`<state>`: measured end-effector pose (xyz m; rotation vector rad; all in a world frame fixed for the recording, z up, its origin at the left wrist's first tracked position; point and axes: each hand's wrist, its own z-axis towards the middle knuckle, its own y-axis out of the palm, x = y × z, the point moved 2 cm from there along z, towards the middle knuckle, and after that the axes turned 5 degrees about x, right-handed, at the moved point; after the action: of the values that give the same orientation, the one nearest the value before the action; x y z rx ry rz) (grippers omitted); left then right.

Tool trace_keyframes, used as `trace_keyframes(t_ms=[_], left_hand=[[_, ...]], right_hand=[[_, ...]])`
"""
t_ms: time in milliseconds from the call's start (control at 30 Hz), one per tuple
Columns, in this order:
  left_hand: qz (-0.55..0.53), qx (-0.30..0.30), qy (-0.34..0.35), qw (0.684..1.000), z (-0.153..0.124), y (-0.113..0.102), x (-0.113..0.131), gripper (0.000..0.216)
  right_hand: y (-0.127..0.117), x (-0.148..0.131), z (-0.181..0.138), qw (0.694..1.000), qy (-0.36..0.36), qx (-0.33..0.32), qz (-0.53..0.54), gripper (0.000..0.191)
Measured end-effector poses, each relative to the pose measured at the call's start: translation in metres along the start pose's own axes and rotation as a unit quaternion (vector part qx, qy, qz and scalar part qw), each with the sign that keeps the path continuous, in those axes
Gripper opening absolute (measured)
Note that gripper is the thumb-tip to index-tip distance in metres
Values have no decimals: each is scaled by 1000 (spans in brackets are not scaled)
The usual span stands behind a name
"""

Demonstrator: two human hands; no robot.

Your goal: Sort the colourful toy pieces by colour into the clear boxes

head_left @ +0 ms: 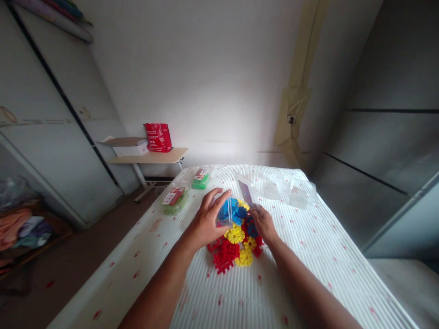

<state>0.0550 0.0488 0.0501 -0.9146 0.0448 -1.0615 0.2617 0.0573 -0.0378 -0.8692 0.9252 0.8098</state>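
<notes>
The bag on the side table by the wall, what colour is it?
Red bag with some white print, seen in the head view.

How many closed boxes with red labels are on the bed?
2: one box with green pieces beside the left hand, one smaller green box farther back. The hands may hide others.

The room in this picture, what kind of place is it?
Probably a plain room in a home: a bed with a white spotted cover, grey cupboards along the wall, and a small side table.
</notes>
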Motion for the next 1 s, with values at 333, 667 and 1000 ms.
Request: trace_keyframes(t_ms=[333,667,1000], left_hand=[[50,-43,69,995,0,-16,10,87],[82,-34,101,991,4,-23,14,83],[47,56,102,992,4,-32,13,85]], right_hand=[[1,1,0,1000,17,-5,-2,37],[-3,4,3,998,-19,21,-58,35],[-13,-11,6,990,-17,27,-138,33]])
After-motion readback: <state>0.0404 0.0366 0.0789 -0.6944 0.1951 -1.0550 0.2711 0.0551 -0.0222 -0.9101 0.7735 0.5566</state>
